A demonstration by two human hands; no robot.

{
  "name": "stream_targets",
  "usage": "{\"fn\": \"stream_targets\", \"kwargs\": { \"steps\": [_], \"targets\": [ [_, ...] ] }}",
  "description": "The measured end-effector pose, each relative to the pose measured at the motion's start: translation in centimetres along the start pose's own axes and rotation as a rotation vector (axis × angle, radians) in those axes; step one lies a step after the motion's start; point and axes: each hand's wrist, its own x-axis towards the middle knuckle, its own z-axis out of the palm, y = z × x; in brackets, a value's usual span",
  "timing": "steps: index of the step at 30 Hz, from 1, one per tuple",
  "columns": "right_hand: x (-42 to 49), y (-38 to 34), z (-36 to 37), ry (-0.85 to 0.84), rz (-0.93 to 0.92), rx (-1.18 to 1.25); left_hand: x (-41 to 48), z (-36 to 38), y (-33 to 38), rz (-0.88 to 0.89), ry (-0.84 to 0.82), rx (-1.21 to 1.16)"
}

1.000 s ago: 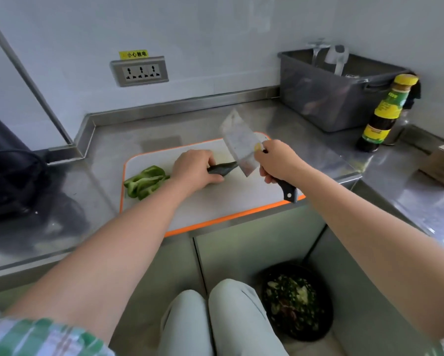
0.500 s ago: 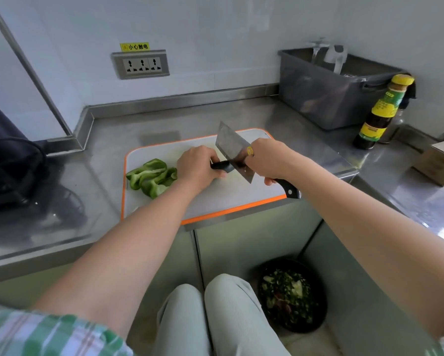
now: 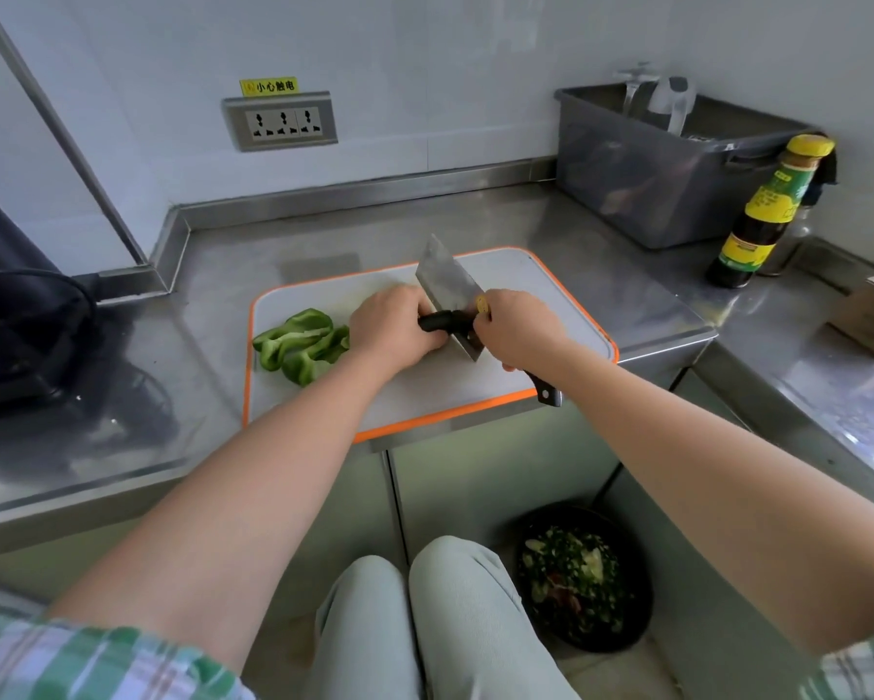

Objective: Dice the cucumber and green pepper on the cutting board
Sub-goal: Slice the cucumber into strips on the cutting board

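— How are my arms set?

— Both your forearms reach in from the lower corners and meet over the middle of the cutting board (image 3: pixel 455 391). Your left hand (image 3: pixel 392 325) lies knuckles-up, fingers curled over the cucumber (image 3: pixel 442 321), holding it against the board (only its dark end shows, between your two hands).

— And the right?

— Your right hand (image 3: pixel 518 328) is clenched round the handle of the cleaver (image 3: pixel 445 277); the handle's butt sticks out below your wrist, past the board's near edge. The blade stands tilted, its edge down at the cucumber's exposed end, close beside your left knuckles.

— The pepper?

— The green pepper pieces (image 3: pixel 301 343) lie heaped on the board's left part, just beside your left hand; I cannot tell whether they touch it.
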Motion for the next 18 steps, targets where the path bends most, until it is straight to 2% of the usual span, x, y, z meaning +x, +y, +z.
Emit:
{"fn": "stream_targets", "kwargs": {
  "steps": [3,6,8,12,15,18],
  "targets": [
    [0.5,1.0,-0.4,0.084,0.009,0.343,0.5,0.1,-0.2,0.007,-0.006,0.094],
    [1.0,2.5,-1.3,0.152,0.135,0.776,1.4,0.6,-0.1,0.063,-0.015,0.118],
    [1.1,4.0,-1.6,0.184,0.226,0.963,2.0,1.1,0.8,0.144,0.017,0.099],
    [0.4,7.2,-0.4,0.177,0.377,1.085,3.0,2.3,3.0,0.208,-0.028,0.213],
    [-0.5,8.4,-0.2,0.148,0.386,1.095,3.3,2.9,3.6,0.206,-0.020,0.257],
    [-1.3,8.6,-0.8,0.131,0.355,1.190,2.9,3.3,4.1,0.224,0.066,0.158]
  ]
}}
